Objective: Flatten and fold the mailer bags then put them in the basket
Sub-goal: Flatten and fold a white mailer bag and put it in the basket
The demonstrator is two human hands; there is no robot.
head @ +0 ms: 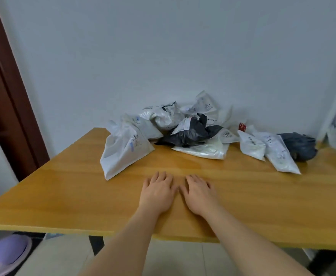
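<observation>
Wooden table (63, 196) fills most of the view, its back edge against a pale wall (163, 46). A heap of crumpled mailer bags (183, 124) sits at the back of the table near the wall. On the left side of the heap lies a large white bag (123, 152), its long axis running from the heap toward the table's front left, the narrow end pointing that way. In the middle of the heap a black bag (193, 132) lies crumpled on a flat white bag (205, 149). On the right side of the heap two white bags (280, 154) lie side by side, their long axes pointing toward the table's front right, with a dark grey bag (300, 146) behind them. Below the table's front left corner stands a lilac tub (4, 253); whether it is the basket I cannot tell. Left hand (157, 193) and right hand (200, 194) rest flat on the table in front of the heap, fingers straight, holding nothing, close together and apart from the bags.
</observation>
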